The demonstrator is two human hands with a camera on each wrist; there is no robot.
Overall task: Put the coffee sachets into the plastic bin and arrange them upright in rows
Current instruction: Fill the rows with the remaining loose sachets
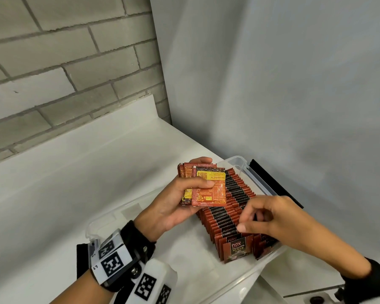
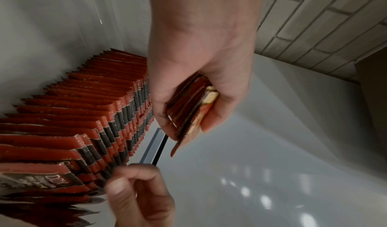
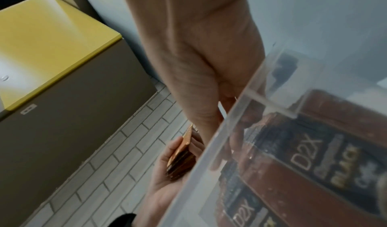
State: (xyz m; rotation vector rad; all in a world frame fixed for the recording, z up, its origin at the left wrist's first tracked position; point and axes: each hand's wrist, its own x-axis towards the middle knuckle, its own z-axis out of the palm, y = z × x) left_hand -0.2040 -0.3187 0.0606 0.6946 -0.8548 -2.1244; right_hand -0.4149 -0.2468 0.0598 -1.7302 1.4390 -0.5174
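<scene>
Fingers (image 1: 203, 184) of the left hand (image 1: 173, 202) curl round a small stack of sachets (image 1: 203, 186), thumb across the printed backs, stack held just above the plastic bin (image 1: 259, 178) on its left side. Head view: right hand (image 1: 272, 218) hangs over the rows of sachets (image 1: 230, 213) standing upright in the bin's right half, fingers bent inward with tips at the sachet tops. Whether they pinch one cannot be told. Bin's left half shows bare floor. Bin sits on a white counter (image 1: 75, 172) beside a grey brick wall (image 1: 64, 62).

Left wrist view: left hand (image 2: 199, 85) clamps the stack (image 2: 188, 108) by its faces, edges fanned slightly. Rows (image 2: 83, 114) run beside it, tops serrated, leaning a little. Right hand's (image 2: 138, 197) fingertips (image 2: 117, 189) meet the near end of a row; nothing clearly held.

Right wrist view: right hand (image 3: 199, 65) reaches down behind the bin's clear wall (image 3: 230, 131); its fingers are blurred through the plastic, state not readable. Front sachets (image 3: 324, 156) stand against that wall. Left hand (image 3: 167, 172) with its stack (image 3: 182, 156) shows beyond the bin. A yellow-topped cabinet (image 3: 52, 40) lies well apart from the bin.

Handling estimate: sachets are light, thin, flexible foil, likely slick face to face, so a stack may slide or fan. Best taken by pinching across both faces near the top seam, then lowered into the row edge-down. Rows will likely tip without side support.
</scene>
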